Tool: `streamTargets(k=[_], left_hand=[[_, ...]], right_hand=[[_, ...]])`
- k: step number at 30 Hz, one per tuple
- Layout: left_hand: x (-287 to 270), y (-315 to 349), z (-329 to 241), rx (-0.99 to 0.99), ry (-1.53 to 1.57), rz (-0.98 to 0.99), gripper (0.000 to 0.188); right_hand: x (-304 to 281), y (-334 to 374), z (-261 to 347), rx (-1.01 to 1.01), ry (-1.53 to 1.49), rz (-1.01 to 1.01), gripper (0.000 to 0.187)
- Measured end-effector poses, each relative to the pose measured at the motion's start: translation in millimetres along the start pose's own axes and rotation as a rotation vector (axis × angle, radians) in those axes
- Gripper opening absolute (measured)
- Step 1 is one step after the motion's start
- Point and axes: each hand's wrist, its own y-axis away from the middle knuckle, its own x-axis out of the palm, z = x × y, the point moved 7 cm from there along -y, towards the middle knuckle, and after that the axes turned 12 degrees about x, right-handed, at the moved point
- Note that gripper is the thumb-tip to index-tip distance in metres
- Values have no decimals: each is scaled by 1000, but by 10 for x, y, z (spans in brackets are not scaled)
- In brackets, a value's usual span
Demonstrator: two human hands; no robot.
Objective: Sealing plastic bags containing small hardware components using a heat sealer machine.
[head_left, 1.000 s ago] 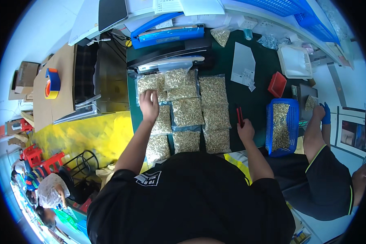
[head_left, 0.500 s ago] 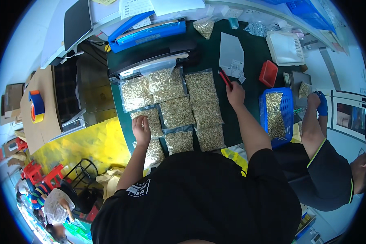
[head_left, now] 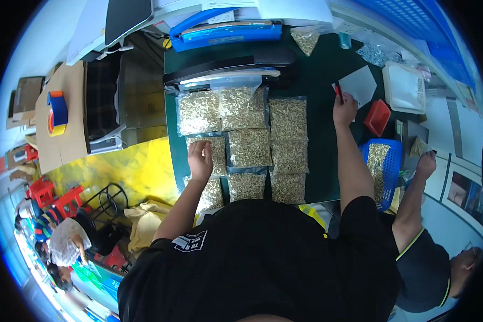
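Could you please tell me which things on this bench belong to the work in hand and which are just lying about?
In hand: left hand on clear bags of pellets; right hand holding red pen at white paper.

Lying about: tape roll; red tray; blue basket.

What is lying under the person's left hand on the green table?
The left hand rests flat on a clear bag of pale pellets, one of several laid in rows on the green table. The part of the bag beneath the palm is covered.
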Motion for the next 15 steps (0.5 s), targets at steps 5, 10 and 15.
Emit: streamTargets(k=[5,10,15], left_hand=[[65,-82,-116,-6,30,-18,10],[162,-164,-219,30,54,-8,10],[109,-149,-195,34,91,-35,9]], right_hand=[[-404,451,1273,-510,-533,35,14],[-492,829,2093,-663,-661,26,10],[-180,1040,2499,-686,-524,108,13]])
